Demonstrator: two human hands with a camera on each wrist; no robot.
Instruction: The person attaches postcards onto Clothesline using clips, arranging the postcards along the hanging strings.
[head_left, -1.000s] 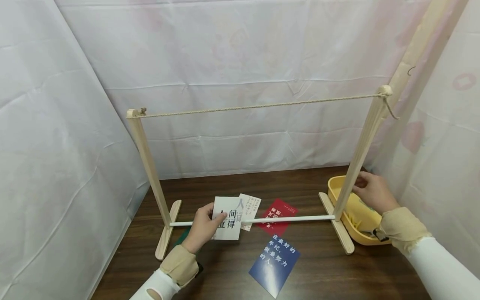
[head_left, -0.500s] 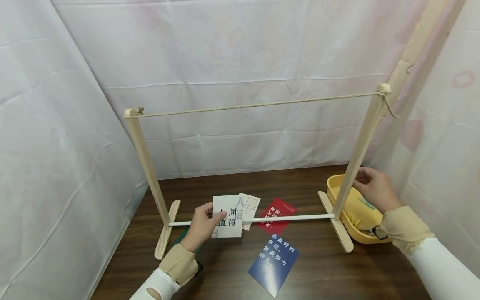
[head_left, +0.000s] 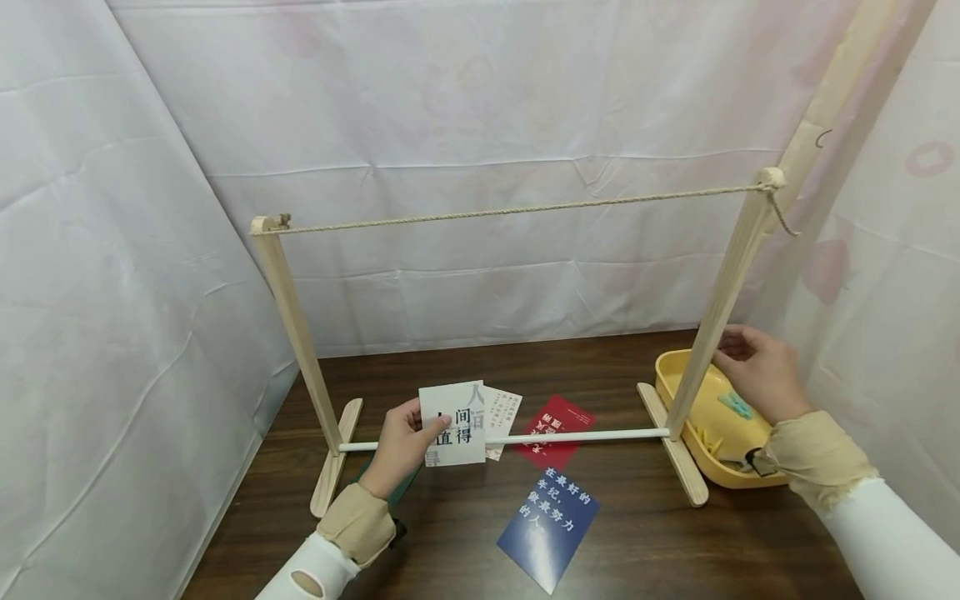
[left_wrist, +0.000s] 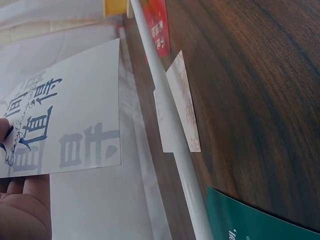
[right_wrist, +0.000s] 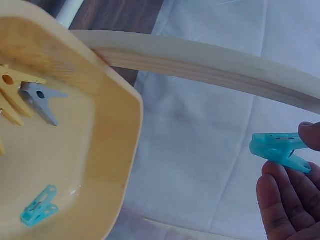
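In the head view my left hand [head_left: 401, 446] pinches a white card [head_left: 468, 450] with black characters, thumb on its front, raised above the white crossbar. The left wrist view shows this card [left_wrist: 90, 100] tilted, with fingers behind it. My right hand [head_left: 768, 375] is over the far side of the yellow basket [head_left: 665, 367], beside the right wooden post. Between its thumb and fingers it pinches a teal clothespin [right_wrist: 275, 145], seen in the right wrist view. Another teal clothespin [right_wrist: 39, 206], a grey clothespin [right_wrist: 41, 100] and several yellow clothespins [right_wrist: 12, 90] lie in the basket.
A twine line [head_left: 517, 211] runs between two wooden posts [head_left: 296, 325], joined low by a white rod [head_left: 585, 437]. On the table lie a blue card [head_left: 551, 529], a red card [head_left: 558, 429], a pale card [head_left: 501, 412] and a green card [left_wrist: 255, 220].
My left hand has lifted the white card slightly. My right hand has risen a little away from the basket, and the teal clothespin inside it now shows more fully.
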